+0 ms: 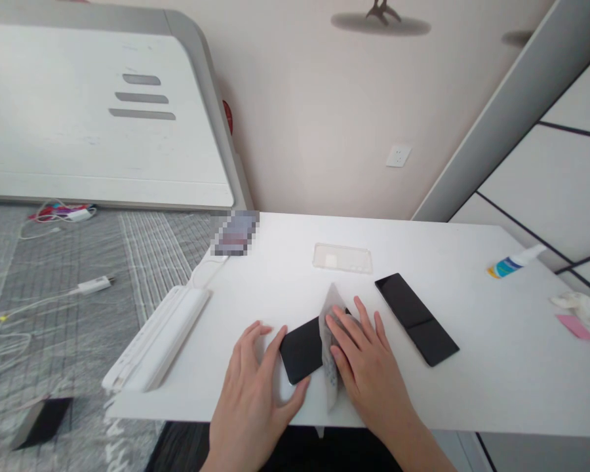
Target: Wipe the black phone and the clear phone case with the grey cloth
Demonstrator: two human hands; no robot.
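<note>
Black phone [299, 351] lay on the white bench [447, 393], steadied by the left hand's [248, 400] spread fingers at its edge, while the right hand's [368, 370] fingers clamped a pale cloth [330, 354] against it.

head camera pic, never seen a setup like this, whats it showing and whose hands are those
This picture comes from a camera worn on a person's head, looking forward and down, so the two bare hands are that person's own. The right hand presses a translucent wipe against a black phone-like slab, and the left hand rests against the slab's edge. Also on the white table lie a second black slab, a clear case and a small spray bottle.
</note>
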